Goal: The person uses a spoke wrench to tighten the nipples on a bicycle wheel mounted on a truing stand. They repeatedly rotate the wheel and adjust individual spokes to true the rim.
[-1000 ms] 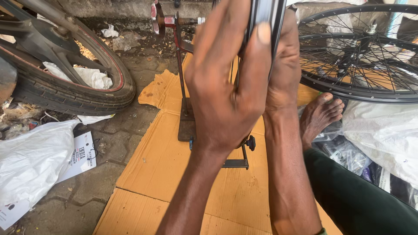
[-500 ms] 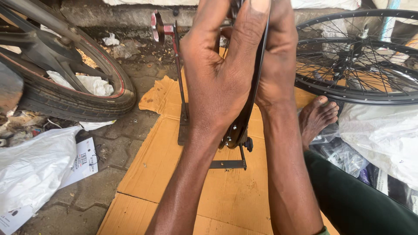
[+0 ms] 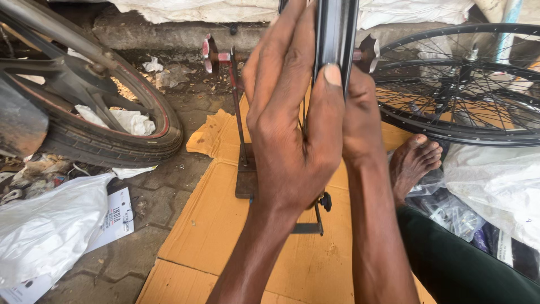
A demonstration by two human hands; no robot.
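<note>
**A:** Where is the camera mounted?

**B:** On my head, facing down and forward. My left hand (image 3: 292, 124) and right hand (image 3: 360, 121) sit very near the lens, centre frame.

**A:** Coverage?

**B:** One view only: cardboard (image 3: 225, 225) near, wall far.

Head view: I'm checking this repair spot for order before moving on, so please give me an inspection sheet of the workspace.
Surface: flattened brown cardboard sheets on grey paving.
Job's things: narrow black wheel rim standing upright in a rusty metal stand.
Clutter: white plastic bags, printed paper and scraps on the paving.
Grips: left hand and right hand press the rim from either side, left thumb on its edge.
Cables: nothing seen.
Surroundings: black motorcycle tyre at left, black spoked bicycle wheel at right, bare foot on the cardboard.
</note>
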